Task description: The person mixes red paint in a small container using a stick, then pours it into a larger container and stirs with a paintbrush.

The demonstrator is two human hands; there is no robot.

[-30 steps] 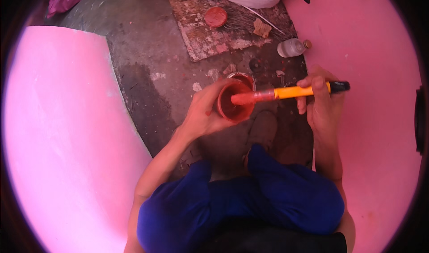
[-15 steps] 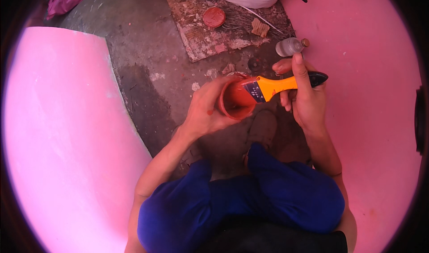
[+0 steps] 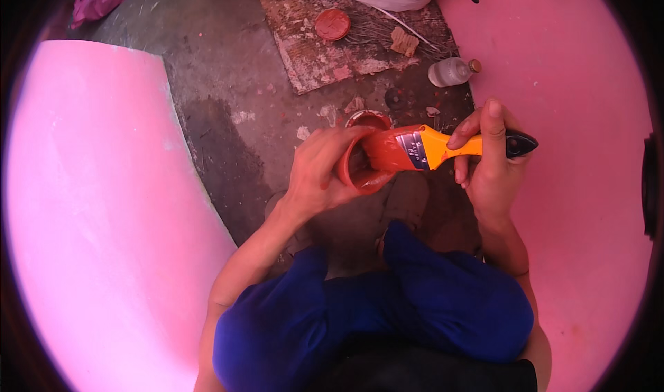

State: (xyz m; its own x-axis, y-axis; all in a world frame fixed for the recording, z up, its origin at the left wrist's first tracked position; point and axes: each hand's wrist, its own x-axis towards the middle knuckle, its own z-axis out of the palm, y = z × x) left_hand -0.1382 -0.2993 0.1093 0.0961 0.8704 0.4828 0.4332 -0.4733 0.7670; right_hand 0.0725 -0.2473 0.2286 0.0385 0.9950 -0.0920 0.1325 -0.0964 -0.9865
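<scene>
Broad left panel point(image 3: 111, 184) and right panel point(image 3: 581, 205), both pink, no red strokes discernible on either. Between them, red cup point(image 3: 357, 176) in use: yellow-handled brush point(image 3: 434, 148) already coated red, its left end inside the mouth, not yet lifted clear. Left hand point(image 3: 318, 167) curled snugly round cup's left side; right hand point(image 3: 494, 163) pinching brush handle, fingers closed.

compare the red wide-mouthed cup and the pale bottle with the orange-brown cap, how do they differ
Support: the red wide-mouthed cup is held in the left grip; the pale bottle is in neither grip.
Closure: the cup is open; the bottle wears an orange-brown cap.
Shape: the cup has a broad mouth; the bottle narrows toward its cap.
Both are rounded containers.
</scene>
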